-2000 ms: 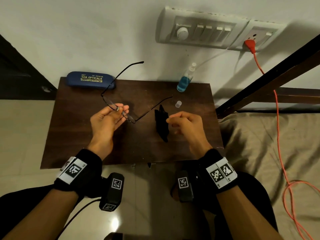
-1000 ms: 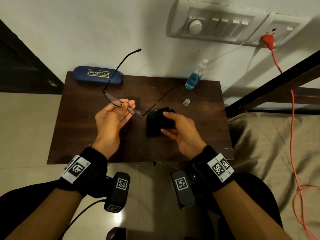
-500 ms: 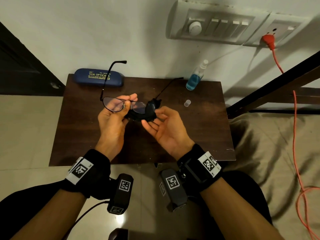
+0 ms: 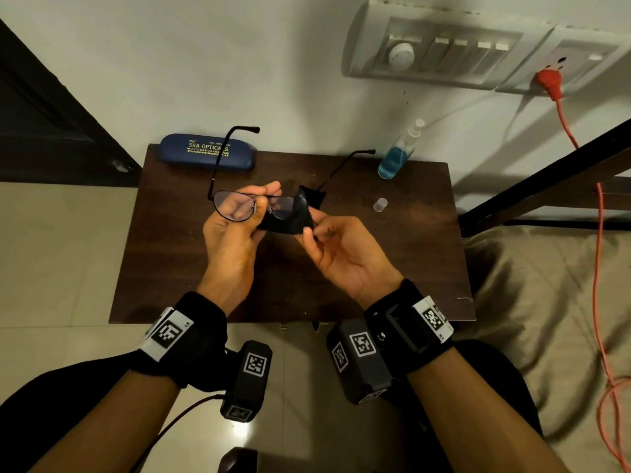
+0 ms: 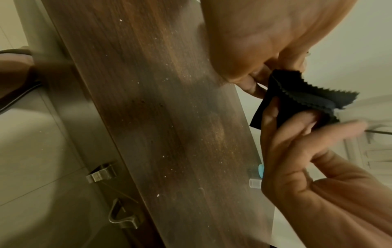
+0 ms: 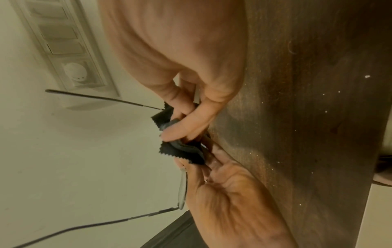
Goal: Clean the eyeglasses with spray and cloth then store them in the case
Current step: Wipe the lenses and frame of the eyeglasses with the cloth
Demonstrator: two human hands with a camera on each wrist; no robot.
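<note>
Thin black-framed eyeglasses [image 4: 235, 208] hang above the dark wooden table [image 4: 170, 268], temples open and pointing away from me. My left hand [image 4: 252, 203] pinches them at the bridge. My right hand [image 4: 309, 227] pinches a black cloth [image 4: 300, 213] folded over the right lens; the cloth [image 6: 182, 151] shows its zigzag edge in the right wrist view, and the cloth [image 5: 297, 97] shows it again in the left wrist view. The blue case [image 4: 208, 151] lies shut at the table's back left. The spray bottle [image 4: 397, 157] with blue liquid stands at the back right.
A small clear cap [image 4: 380, 204] lies on the table near the bottle. A switch panel [image 4: 444, 49] sits on the wall above, with a red plug and orange cord [image 4: 597, 233] running down at right. A bed [image 4: 546, 302] lies to the right.
My right hand picked the black cloth up from the table and brought it over the right lens. My left hand turned the glasses so the lenses face me.
</note>
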